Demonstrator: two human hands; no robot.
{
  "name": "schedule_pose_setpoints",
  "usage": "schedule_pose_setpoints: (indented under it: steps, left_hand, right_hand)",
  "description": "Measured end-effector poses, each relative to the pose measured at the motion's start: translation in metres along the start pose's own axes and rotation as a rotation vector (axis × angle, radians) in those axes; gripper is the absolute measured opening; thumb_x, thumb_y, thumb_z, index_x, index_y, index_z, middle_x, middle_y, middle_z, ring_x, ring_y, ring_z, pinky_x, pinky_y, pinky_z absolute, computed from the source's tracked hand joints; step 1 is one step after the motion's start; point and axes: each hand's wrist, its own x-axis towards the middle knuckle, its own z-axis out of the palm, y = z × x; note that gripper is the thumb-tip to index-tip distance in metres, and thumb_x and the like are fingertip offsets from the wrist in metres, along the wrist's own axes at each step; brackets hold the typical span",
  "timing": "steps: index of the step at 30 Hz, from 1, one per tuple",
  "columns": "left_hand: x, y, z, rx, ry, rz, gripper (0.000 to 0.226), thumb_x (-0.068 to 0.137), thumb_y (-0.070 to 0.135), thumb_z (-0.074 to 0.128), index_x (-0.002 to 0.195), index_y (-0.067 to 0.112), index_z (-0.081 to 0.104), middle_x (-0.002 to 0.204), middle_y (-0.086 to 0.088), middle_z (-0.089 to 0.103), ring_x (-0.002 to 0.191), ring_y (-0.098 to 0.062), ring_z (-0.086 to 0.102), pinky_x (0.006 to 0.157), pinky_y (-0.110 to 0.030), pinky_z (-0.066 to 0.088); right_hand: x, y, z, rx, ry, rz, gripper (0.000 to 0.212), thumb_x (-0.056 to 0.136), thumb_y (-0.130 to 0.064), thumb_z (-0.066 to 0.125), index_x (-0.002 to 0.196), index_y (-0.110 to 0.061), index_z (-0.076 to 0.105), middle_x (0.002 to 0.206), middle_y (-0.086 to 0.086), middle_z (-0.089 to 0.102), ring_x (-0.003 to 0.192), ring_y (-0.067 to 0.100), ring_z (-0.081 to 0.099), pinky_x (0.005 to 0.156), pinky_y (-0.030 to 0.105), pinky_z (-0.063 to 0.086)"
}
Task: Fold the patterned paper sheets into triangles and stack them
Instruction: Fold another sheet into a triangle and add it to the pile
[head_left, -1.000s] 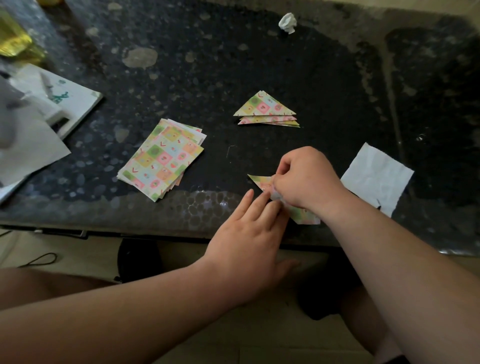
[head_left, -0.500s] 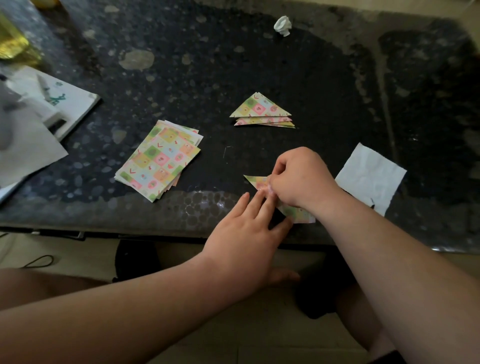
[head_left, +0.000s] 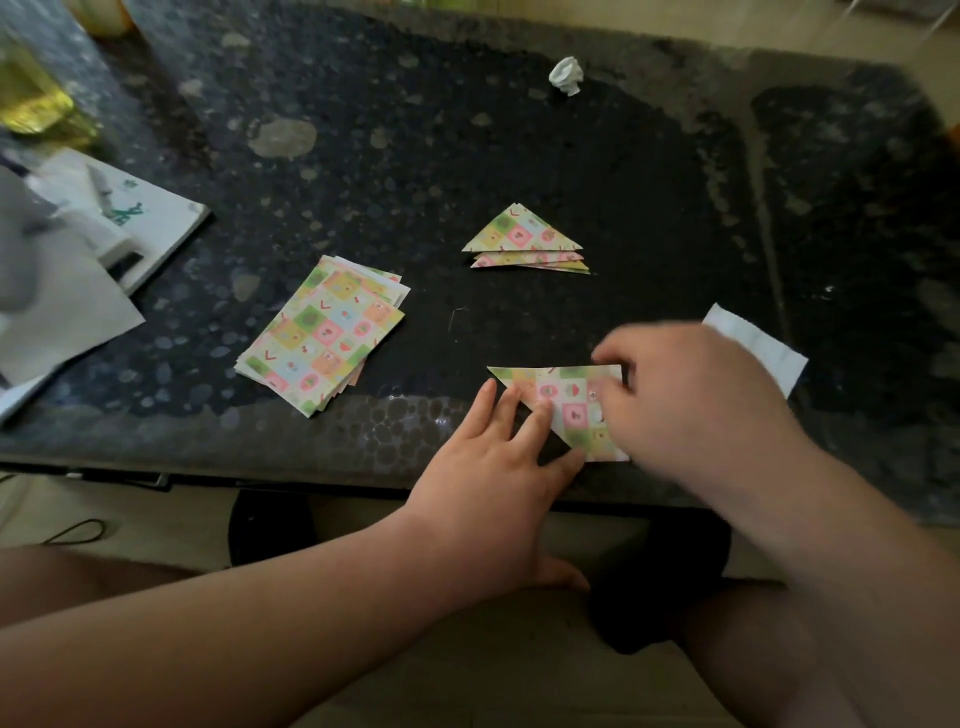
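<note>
At the near edge of the dark speckled stone table (head_left: 415, 156), a pastel checked paper sheet (head_left: 571, 410) is lying partly folded, its left side already forming a slanted edge that runs out to a sharp point. The left hand (head_left: 483, 478) is resting palm down on the table edge with its fingers (head_left: 539, 415) straight and slightly spread, their tips pressing along that slanted edge. The right hand (head_left: 691, 400) is blurring with motion, but its fingers are curling over the sheet's right edge and gripping it.

Further back, near the table's middle, a small stack of folded patterned triangles (head_left: 522, 236) is sitting with its points facing away. To its left – well apart from the hands – a fanned pile of flat patterned rectangular sheets (head_left: 324, 338) is lying at an angle. A white square slip of paper (head_left: 758, 348) is showing just behind the right hand, and a crumpled white paper ball (head_left: 566, 75) is sitting near the far edge.
</note>
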Motion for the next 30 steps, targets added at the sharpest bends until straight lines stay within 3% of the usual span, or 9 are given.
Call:
schedule_pose_setpoints:
  steps: [2, 4, 8, 14, 19, 21, 24, 26, 30]
  left_hand:
    - [0.001, 0.001, 0.0, 0.005, 0.007, -0.002, 0.107, 0.078, 0.092, 0.041, 0.162, 0.034, 0.008, 0.168, -0.019, 0.001, 0.153, -0.048, -0.004, 0.121, -0.06, -0.013]
    - [0.002, 0.001, 0.001, -0.006, 0.014, -0.009, 0.107, 0.077, 0.092, 0.043, 0.162, 0.037, 0.009, 0.169, -0.017, 0.001, 0.153, -0.048, -0.002, 0.12, -0.063, -0.015]
    - [0.004, -0.001, 0.0, -0.006, 0.008, -0.021, 0.106, 0.074, 0.095, 0.042, 0.16, 0.042, 0.01, 0.169, -0.015, 0.003, 0.153, -0.049, 0.001, 0.117, -0.069, -0.013]
    - [0.003, -0.005, -0.006, -0.004, -0.035, -0.036, 0.106, 0.069, 0.098, 0.04, 0.157, 0.051, 0.006, 0.165, -0.006, 0.009, 0.153, -0.047, -0.003, 0.11, -0.079, -0.008]
    - [-0.001, -0.013, -0.004, -0.01, -0.06, -0.02, 0.105, 0.072, 0.094, 0.044, 0.154, 0.054, -0.008, 0.162, 0.002, -0.003, 0.153, -0.042, -0.011, 0.113, -0.078, -0.004]
    - [-0.003, -0.017, -0.004, -0.026, -0.05, -0.027, 0.107, 0.074, 0.091, 0.046, 0.154, 0.052, -0.013, 0.163, -0.002, -0.004, 0.154, -0.038, -0.011, 0.118, -0.072, 0.0]
    - [-0.004, -0.02, -0.008, -0.106, 0.019, -0.082, 0.109, 0.075, 0.092, 0.045, 0.156, 0.048, -0.015, 0.165, -0.007, 0.004, 0.156, -0.028, 0.005, 0.127, -0.046, -0.004]
    - [-0.004, -0.021, -0.011, -0.137, 0.034, -0.12, 0.107, 0.077, 0.092, 0.041, 0.157, 0.045, -0.014, 0.168, -0.008, 0.003, 0.156, -0.024, 0.01, 0.125, -0.035, -0.006]
    - [-0.002, -0.02, -0.018, -0.166, 0.002, -0.205, 0.105, 0.081, 0.09, 0.036, 0.162, 0.034, 0.001, 0.17, -0.007, -0.003, 0.157, -0.024, 0.009, 0.123, -0.031, -0.001]
  right_hand:
    - [-0.018, -0.002, 0.001, -0.075, -0.284, 0.018, 0.052, 0.094, -0.029, 0.055, 0.144, -0.041, 0.051, 0.125, -0.003, 0.064, 0.109, 0.021, 0.062, 0.086, 0.038, 0.056]
    - [-0.025, -0.005, 0.014, -0.117, -0.456, -0.013, 0.074, 0.093, -0.026, 0.053, 0.156, -0.051, 0.023, 0.125, -0.003, 0.061, 0.101, 0.021, 0.06, 0.079, 0.036, 0.054]
    - [-0.014, 0.001, 0.031, -0.088, -0.496, -0.003, 0.089, 0.094, -0.029, 0.052, 0.157, -0.053, -0.006, 0.099, -0.004, 0.044, 0.078, 0.017, 0.05, 0.061, 0.033, 0.045]
    - [-0.009, -0.002, 0.03, -0.025, -0.508, 0.087, 0.099, 0.09, -0.027, 0.054, 0.16, -0.044, -0.013, 0.123, 0.004, 0.057, 0.086, 0.024, 0.052, 0.068, 0.036, 0.048]
    - [-0.009, 0.001, 0.03, -0.004, -0.532, 0.098, 0.1, 0.089, -0.026, 0.055, 0.16, -0.046, -0.013, 0.106, -0.002, 0.05, 0.084, 0.02, 0.055, 0.065, 0.034, 0.049]
    - [-0.009, 0.001, 0.029, -0.009, -0.529, 0.097, 0.099, 0.089, -0.027, 0.054, 0.16, -0.046, -0.013, 0.109, -0.001, 0.052, 0.086, 0.021, 0.055, 0.068, 0.035, 0.052]
    - [-0.009, 0.002, 0.031, -0.013, -0.523, 0.086, 0.099, 0.089, -0.027, 0.054, 0.16, -0.045, -0.013, 0.123, 0.001, 0.058, 0.087, 0.022, 0.054, 0.072, 0.036, 0.053]
    - [-0.008, 0.003, 0.031, -0.002, -0.533, 0.084, 0.099, 0.089, -0.027, 0.054, 0.16, -0.046, -0.012, 0.114, 0.0, 0.056, 0.086, 0.022, 0.055, 0.069, 0.035, 0.052]
    - [-0.006, 0.003, 0.032, 0.004, -0.542, 0.086, 0.098, 0.09, -0.029, 0.054, 0.16, -0.045, -0.012, 0.098, -0.004, 0.046, 0.081, 0.018, 0.053, 0.063, 0.033, 0.047]
